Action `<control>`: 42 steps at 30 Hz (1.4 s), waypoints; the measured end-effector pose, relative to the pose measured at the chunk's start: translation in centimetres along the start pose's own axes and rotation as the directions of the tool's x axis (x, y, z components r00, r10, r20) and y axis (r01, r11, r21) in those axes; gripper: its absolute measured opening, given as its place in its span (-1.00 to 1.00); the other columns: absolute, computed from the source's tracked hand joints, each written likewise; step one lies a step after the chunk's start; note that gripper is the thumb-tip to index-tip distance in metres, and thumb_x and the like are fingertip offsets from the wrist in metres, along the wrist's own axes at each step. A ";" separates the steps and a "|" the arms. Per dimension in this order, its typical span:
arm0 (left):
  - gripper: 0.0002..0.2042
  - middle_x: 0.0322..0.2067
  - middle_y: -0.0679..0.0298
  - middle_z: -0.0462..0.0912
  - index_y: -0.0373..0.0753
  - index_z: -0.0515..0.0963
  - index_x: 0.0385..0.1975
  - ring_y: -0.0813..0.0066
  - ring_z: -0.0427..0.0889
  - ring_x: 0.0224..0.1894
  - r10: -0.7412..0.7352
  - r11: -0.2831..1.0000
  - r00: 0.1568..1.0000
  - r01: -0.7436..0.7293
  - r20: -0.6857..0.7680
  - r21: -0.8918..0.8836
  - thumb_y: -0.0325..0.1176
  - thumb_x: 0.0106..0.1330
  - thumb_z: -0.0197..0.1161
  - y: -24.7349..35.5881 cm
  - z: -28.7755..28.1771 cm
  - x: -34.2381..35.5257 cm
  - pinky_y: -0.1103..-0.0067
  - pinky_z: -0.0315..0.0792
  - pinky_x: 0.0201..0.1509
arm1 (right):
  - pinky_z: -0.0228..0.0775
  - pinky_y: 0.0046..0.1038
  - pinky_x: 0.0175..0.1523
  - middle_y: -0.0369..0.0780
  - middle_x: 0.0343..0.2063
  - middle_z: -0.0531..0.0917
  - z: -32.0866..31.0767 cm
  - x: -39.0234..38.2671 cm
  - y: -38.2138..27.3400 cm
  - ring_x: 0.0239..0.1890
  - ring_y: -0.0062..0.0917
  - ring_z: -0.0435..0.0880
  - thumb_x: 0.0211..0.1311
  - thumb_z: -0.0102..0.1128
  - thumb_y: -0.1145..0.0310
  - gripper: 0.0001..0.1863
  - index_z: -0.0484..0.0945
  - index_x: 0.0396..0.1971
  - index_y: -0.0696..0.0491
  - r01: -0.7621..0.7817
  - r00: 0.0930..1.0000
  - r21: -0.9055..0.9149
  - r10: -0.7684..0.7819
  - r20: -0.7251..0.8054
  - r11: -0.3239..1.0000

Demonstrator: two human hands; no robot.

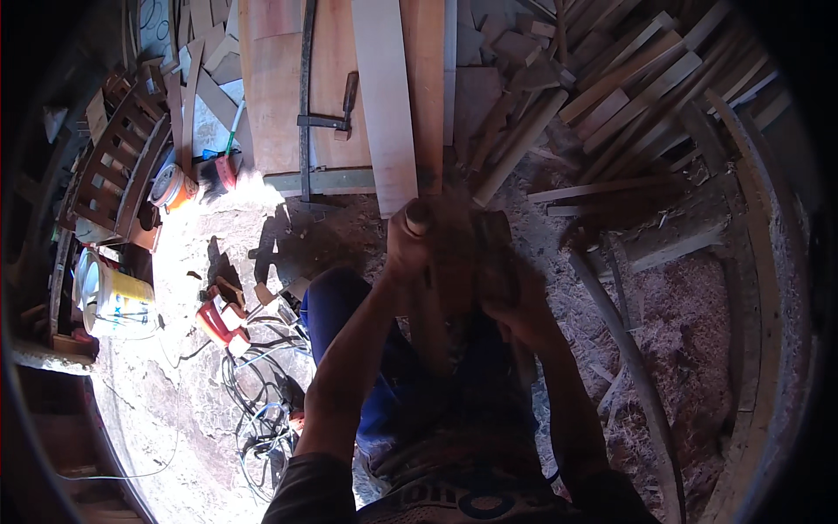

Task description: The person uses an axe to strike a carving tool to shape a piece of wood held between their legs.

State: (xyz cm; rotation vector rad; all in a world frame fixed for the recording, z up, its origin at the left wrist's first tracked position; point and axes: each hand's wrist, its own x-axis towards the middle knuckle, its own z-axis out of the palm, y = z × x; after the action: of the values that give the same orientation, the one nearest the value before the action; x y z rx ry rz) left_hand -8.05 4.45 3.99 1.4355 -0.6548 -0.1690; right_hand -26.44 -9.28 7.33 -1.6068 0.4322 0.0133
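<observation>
My left hand (pixel 406 253) is closed on an upright round wooden handle (pixel 415 211), between the near end of a long pale plank (pixel 384 96) and my legs. My right hand (pixel 511 297), dark and smeared by motion, is closed at the lower part of a dark blocky object (pixel 493 231) whose kind I cannot make out. Between the two hands is a blurred wooden shape. The pale plank lies over wooden boards (pixel 284 87), with a bar clamp (pixel 327 122) on them.
Stacked offcuts (pixel 628 87) lie at right beside a curved timber (pixel 633 349). At left are a slatted wooden piece (pixel 118 175), an orange bucket (pixel 175 190), a white bucket (pixel 118 297), a red power tool (pixel 223 327) and tangled cables (pixel 253 393).
</observation>
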 end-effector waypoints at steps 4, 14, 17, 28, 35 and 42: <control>-0.86 -0.54 0.39 0.61 -0.23 0.53 -0.49 0.69 0.55 -0.47 0.047 0.998 0.996 -0.043 -0.072 0.054 -0.45 0.09 0.40 -0.8 -0.3 1.0 0.60 0.46 -0.39 | 0.30 -0.46 -0.71 -0.32 -0.58 0.48 -1.7 -1.0 4.8 -0.77 -0.61 0.45 0.17 0.24 0.50 -0.43 0.35 0.22 0.06 -0.217 0.971 0.611 0.102 0.217 0.762; -0.86 -0.56 0.39 0.59 -0.24 0.52 -0.49 0.68 0.55 -0.48 0.022 0.997 0.993 -0.014 -0.112 0.071 -0.46 0.08 0.40 -1.3 -1.0 1.0 0.60 0.47 -0.38 | 0.32 -0.46 -0.72 -0.32 -0.54 0.48 -0.9 -1.1 6.1 -0.74 -0.61 0.46 0.19 0.28 0.43 -0.44 0.35 0.19 0.08 -0.227 0.973 0.647 0.135 0.189 0.728; -0.86 -0.57 0.39 0.58 -0.24 0.53 -0.49 0.68 0.54 -0.50 0.048 0.995 0.988 -0.033 -0.150 0.099 -0.48 0.07 0.40 -2.3 -1.4 1.1 0.61 0.46 -0.40 | 0.35 -0.52 -0.66 -0.31 -0.50 0.53 0.0 -0.5 3.7 -0.71 -0.64 0.48 0.17 0.30 0.49 -0.48 0.37 0.15 0.14 0.078 0.991 0.381 -0.031 -0.128 0.921; -0.88 -0.57 0.36 0.58 -0.26 0.54 -0.47 0.65 0.55 -0.50 0.039 0.999 0.921 -0.022 -0.387 0.050 -0.54 0.06 0.37 0.1 -5.1 0.2 0.62 0.46 -0.41 | 0.37 -0.56 -0.33 -0.33 -0.48 0.55 -1.4 7.7 -18.1 -0.49 -0.63 0.46 0.31 0.27 0.47 -0.80 0.57 -0.10 0.15 0.893 0.434 -0.004 -0.862 -0.261 0.450; -0.85 -0.53 0.36 0.59 -0.27 0.54 -0.42 0.66 0.55 -0.50 0.363 0.861 0.897 -0.219 -0.254 0.459 -0.56 0.05 0.38 0.7 -4.2 2.0 0.64 0.45 -0.43 | 0.07 -0.08 0.42 -0.02 0.07 0.58 0.9 19.5 27.8 0.08 -0.20 0.59 0.04 0.53 -0.04 -0.21 0.45 0.14 0.18 -0.054 0.680 -0.457 -0.302 -0.668 0.888; -0.83 -0.51 0.37 0.59 -0.26 0.54 -0.39 0.67 0.55 -0.45 -0.013 0.999 0.917 -0.002 -0.399 -0.037 -0.58 0.06 0.38 -0.1 -4.6 -0.4 0.64 0.46 -0.36 | 0.44 -0.51 -0.21 -0.36 -0.44 0.59 2.5 14.4 16.7 -0.33 -0.64 0.59 0.28 0.37 0.28 -0.76 0.56 -0.29 0.15 0.073 0.871 -0.202 -0.161 -0.464 0.977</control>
State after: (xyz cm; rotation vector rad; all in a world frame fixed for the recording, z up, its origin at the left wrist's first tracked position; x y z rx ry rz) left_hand -5.98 8.58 3.77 1.3824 -0.3091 0.1087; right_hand -17.18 -11.04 -12.77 -1.8096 0.7305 -0.4623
